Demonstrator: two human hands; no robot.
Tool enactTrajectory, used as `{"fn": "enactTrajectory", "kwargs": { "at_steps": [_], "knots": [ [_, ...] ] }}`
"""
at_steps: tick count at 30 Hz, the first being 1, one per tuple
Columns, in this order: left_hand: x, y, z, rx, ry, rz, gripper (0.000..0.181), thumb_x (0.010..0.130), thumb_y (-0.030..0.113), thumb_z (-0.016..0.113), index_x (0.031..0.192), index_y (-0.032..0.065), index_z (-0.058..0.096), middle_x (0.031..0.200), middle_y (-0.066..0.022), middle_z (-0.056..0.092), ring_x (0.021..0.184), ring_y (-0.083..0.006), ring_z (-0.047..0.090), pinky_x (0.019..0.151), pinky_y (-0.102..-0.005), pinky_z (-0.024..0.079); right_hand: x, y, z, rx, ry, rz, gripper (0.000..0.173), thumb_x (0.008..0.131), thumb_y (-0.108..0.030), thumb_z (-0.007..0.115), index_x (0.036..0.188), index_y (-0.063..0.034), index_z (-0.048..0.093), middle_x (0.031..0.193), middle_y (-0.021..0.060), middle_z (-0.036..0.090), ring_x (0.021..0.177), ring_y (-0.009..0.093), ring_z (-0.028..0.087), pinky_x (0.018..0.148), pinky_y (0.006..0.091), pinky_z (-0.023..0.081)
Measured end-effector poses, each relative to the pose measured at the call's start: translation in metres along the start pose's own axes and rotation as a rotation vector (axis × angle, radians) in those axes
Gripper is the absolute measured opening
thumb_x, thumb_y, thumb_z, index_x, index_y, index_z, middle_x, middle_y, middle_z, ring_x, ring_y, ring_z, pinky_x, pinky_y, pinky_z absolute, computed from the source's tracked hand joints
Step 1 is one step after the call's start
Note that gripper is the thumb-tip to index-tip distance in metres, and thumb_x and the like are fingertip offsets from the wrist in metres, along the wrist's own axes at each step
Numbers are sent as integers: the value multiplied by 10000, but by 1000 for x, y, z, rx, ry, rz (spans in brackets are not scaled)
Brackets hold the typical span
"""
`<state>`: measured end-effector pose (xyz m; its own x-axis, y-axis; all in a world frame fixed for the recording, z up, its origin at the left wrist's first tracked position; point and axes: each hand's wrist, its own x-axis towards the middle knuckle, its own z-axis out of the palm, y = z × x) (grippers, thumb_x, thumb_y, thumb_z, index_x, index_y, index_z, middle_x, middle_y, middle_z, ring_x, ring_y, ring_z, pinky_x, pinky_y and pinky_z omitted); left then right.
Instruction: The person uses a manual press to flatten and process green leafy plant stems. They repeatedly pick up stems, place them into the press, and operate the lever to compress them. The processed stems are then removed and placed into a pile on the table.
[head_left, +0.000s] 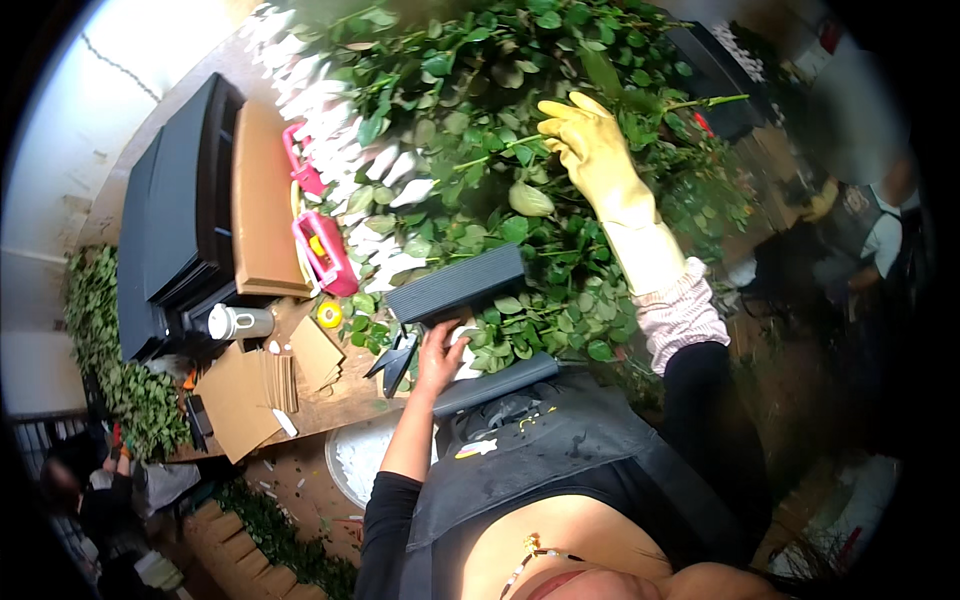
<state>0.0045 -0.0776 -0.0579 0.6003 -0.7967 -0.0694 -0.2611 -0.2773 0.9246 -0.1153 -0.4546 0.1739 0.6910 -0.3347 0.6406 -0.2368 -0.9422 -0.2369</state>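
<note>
My left hand (439, 358), bare, is at the near edge of a dark corrugated block (456, 285), its fingers against a white-sleeved flower bud (466, 358); whether it grips the bud is unclear. Above the leafy stems reaches my right hand (585, 139), in a yellow rubber glove, some fingers extended and others bent. A green stem (487, 156) meets its fingertips, but a grip cannot be made out. Many leafy stems (465, 67) lie across the table, their white-sleeved heads (322, 97) towards the left. A dark padded bar (496, 384) lies at the near edge, below the bud.
Left on the wooden table (360, 397) are black boxes (176, 187), a cardboard box (266, 202), pink holders (326, 255), a white mug (240, 322), yellow tape (328, 314), cardboard pieces (240, 405) and a black stapler-like tool (394, 364). A tub (360, 457) stands below. Other people work at both sides.
</note>
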Motion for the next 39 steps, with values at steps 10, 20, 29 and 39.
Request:
{"fn": "enactTrajectory", "kwargs": {
  "at_steps": [10, 20, 29, 39],
  "knots": [
    [4, -3, -8, 92, -81, 84, 250, 879, 100, 785, 1110, 26, 725, 1055, -131, 686, 944, -261, 661, 822, -344, 555, -60, 1, 7, 294, 2, -70, 259, 883, 81, 577, 1035, -56, 736, 1126, 159, 698, 936, 264, 674, 809, 384, 614],
    [4, -20, -11, 39, -116, -14, 267, 924, 109, 754, 1168, 11, 708, 1059, -120, 670, 905, -199, 679, 777, -320, 566, -60, -59, 5, -538, -1084, 92, 1018, 928, -505, 680, 1666, -211, 44, 1716, 106, 189, 1561, 341, 217, 1276, 462, 150],
    [3, -8, -13, 78, -111, -3, 279, 924, 97, 762, 1182, 4, 709, 1022, -103, 650, 824, -154, 662, 693, -285, 563, -94, 55, 180, -1330, -553, -232, 381, 1012, -226, 583, 1356, -95, 482, 1388, 102, 501, 1336, 278, 402, 1110, 500, 350],
    [-4, -13, -14, 64, -73, -56, 266, 910, 104, 773, 1154, 12, 718, 1042, -127, 671, 837, -200, 668, 737, -321, 569, 10, 15, 77, -232, -1228, 562, 379, 940, -240, 647, 1316, -230, 693, 1271, 47, 713, 1139, 286, 694, 932, 412, 565]
  ]
}}
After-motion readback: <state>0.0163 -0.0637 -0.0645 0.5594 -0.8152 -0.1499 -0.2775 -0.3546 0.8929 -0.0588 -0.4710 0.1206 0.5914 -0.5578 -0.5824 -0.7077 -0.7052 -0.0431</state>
